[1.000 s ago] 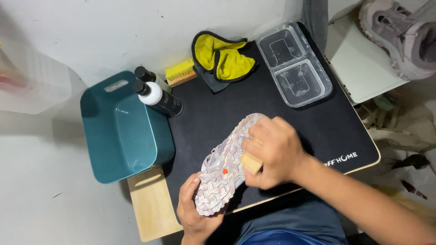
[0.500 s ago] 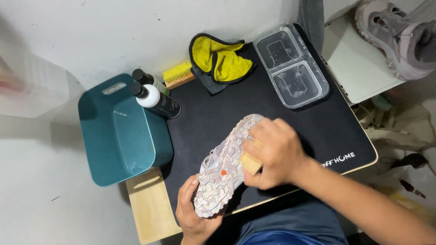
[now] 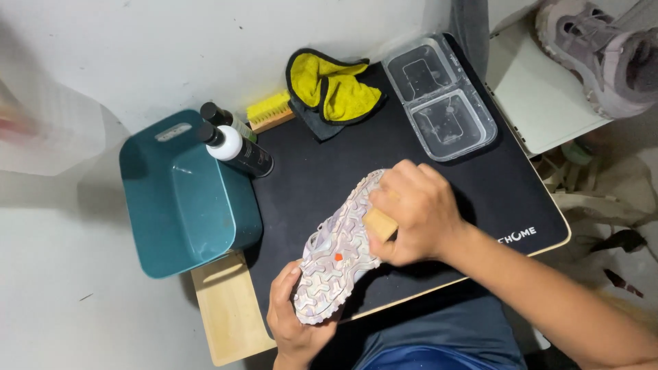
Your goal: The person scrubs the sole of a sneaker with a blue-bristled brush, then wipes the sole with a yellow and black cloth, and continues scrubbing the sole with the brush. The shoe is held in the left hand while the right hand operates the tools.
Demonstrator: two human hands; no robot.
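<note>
A pale sneaker (image 3: 336, 257) lies sole up on the black mat (image 3: 411, 164), its tread light lilac with a small orange dot. My left hand (image 3: 291, 322) grips its heel end from below at the table's near edge. My right hand (image 3: 411, 212) is closed around a wooden-handled brush (image 3: 379, 224) pressed against the sole near the toe half. The brush's bristles are hidden under my hand.
A teal plastic tub (image 3: 185, 195) stands at the left, with two dark bottles (image 3: 236, 144) beside it. A yellow-bristled brush (image 3: 269, 111), a yellow and grey cloth (image 3: 336, 89) and a clear two-compartment container (image 3: 439, 99) sit at the mat's far side. Another shoe (image 3: 603, 51) rests at the upper right.
My right hand with the brush has shifted slightly along the sole. The sneaker and my left hand stay in much the same place.
</note>
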